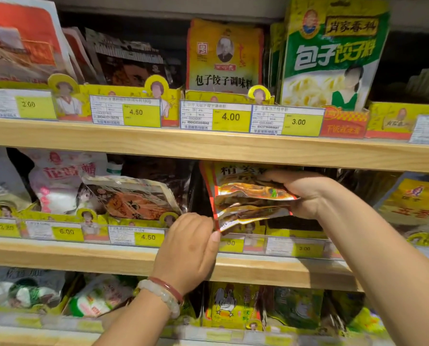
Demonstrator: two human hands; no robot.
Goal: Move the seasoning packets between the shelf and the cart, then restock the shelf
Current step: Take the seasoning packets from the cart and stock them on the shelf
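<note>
Handling stock at the middle shelf | right hand clasps a bunch of seasoning packets at their slot | left hand pinches their lower corner | likely mid-transfer; direction unclear, next move needs a steady two-handed hold.

Both hands raised, fingers curled.

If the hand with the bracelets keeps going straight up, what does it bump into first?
Probably the packets that the right hand holds; the left hand already touches their bottom corner. Depth is hard to judge.
</note>
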